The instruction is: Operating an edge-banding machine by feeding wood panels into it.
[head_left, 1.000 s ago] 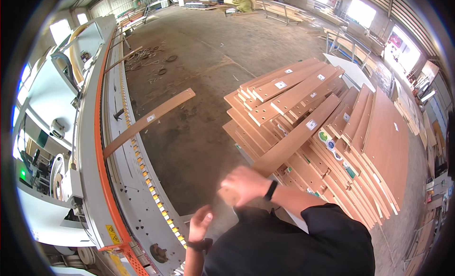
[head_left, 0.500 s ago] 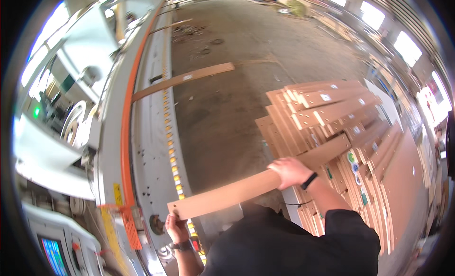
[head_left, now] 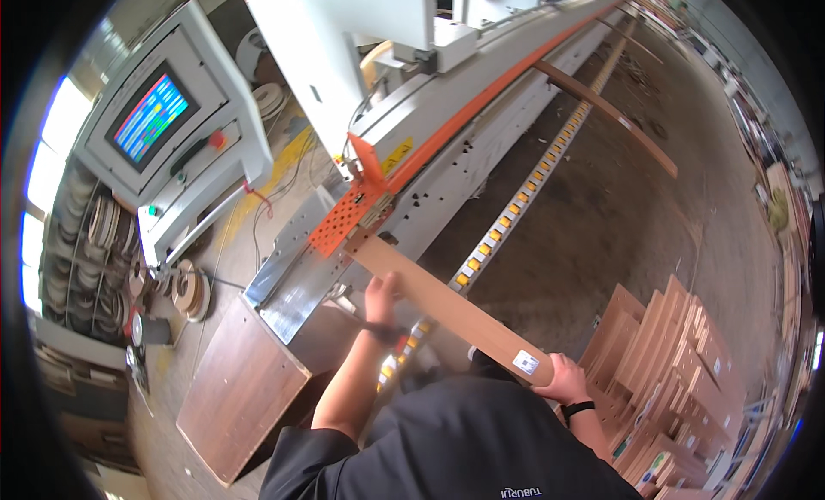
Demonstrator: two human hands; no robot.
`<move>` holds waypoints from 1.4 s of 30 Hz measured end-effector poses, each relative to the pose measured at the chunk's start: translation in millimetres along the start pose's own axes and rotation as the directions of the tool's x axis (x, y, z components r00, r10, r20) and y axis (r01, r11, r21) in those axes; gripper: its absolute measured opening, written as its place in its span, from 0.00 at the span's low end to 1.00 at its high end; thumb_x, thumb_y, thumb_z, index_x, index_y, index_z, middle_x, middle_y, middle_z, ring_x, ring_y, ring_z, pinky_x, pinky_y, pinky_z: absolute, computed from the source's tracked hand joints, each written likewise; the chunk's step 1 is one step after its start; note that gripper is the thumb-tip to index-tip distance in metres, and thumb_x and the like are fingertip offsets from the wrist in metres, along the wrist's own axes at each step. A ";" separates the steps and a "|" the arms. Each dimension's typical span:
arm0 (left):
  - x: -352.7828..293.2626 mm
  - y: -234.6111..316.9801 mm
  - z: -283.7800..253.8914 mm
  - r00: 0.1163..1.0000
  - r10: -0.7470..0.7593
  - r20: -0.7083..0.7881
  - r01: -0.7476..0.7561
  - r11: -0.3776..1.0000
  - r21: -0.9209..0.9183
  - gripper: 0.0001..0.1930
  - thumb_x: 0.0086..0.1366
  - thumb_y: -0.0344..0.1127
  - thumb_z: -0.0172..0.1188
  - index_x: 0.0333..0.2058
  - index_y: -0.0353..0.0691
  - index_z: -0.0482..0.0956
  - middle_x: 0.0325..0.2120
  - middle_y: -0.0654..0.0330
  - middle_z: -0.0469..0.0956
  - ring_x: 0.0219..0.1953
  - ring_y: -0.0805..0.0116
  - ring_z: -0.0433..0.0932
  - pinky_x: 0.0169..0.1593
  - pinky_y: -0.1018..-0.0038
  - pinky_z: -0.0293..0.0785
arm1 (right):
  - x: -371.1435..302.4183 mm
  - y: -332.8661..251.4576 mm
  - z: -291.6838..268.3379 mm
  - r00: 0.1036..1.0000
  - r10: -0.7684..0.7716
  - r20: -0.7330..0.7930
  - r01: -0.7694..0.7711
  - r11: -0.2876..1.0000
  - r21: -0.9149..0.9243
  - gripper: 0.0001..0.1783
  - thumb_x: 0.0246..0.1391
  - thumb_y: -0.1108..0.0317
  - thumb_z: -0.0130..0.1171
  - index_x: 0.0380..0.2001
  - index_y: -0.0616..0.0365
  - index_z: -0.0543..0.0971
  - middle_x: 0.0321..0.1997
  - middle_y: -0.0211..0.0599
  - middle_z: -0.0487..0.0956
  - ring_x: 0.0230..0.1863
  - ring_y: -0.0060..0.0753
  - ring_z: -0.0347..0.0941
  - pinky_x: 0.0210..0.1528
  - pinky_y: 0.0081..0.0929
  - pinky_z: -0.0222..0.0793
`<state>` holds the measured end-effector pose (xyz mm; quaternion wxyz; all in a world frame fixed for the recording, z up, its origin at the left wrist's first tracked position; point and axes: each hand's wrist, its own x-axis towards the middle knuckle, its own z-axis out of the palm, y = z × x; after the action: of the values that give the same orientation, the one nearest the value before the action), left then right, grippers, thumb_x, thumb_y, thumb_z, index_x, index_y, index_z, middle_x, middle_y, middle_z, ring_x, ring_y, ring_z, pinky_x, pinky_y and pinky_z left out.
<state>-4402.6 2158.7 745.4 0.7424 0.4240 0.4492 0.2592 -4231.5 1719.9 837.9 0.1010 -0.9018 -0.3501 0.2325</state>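
Over by the long machine [head_left: 464,89], the right hand [head_left: 564,380] grips a brown board [head_left: 455,309] by its labelled end; the left hand [head_left: 381,302] is against its edge, nearer the perforated orange plate [head_left: 342,220].

Black short-sleeved shirt [head_left: 481,431], dark wristbands [head_left: 579,407]

The long brown wooden board [head_left: 455,311] mid-frame looks smooth, the flat silver metal plate [head_left: 296,311] shiny, the black cloth shirt [head_left: 455,435] below dull.
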 end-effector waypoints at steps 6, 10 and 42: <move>4.7 -32.5 -3.8 0.970 0.215 -0.114 -0.190 0.962 0.198 0.39 0.74 0.36 0.57 0.76 0.48 0.45 0.43 0.62 0.83 0.40 0.73 0.82 0.35 0.76 0.76 | 38.8 -44.4 24.4 0.997 -0.011 0.076 0.014 0.999 -0.042 0.47 0.35 0.36 0.75 0.54 0.54 0.75 0.54 0.43 0.80 0.57 0.51 0.77 0.56 0.48 0.74; -5.7 -4.2 7.6 0.988 0.107 -0.110 -0.084 0.976 0.199 0.45 0.75 0.34 0.57 0.78 0.53 0.35 0.43 0.57 0.84 0.36 0.71 0.84 0.30 0.75 0.78 | 55.5 -61.0 32.6 0.991 -0.069 0.111 0.073 0.997 -0.026 0.53 0.38 0.35 0.74 0.61 0.57 0.69 0.58 0.46 0.77 0.58 0.53 0.77 0.56 0.49 0.75; 168.3 -38.6 36.5 0.850 0.480 0.217 -0.525 0.803 0.282 0.37 0.72 0.31 0.57 0.75 0.56 0.54 0.41 0.55 0.82 0.28 0.63 0.84 0.31 0.69 0.82 | 191.9 -22.4 -59.6 0.930 -0.349 -0.113 0.344 0.937 -0.060 0.51 0.43 0.51 0.77 0.67 0.60 0.67 0.67 0.50 0.74 0.69 0.50 0.68 0.71 0.45 0.63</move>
<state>-4292.3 2253.5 645.5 0.5937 0.6627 0.3063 0.3385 -4091.3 1865.4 830.7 0.1438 -0.8402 -0.5012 0.1487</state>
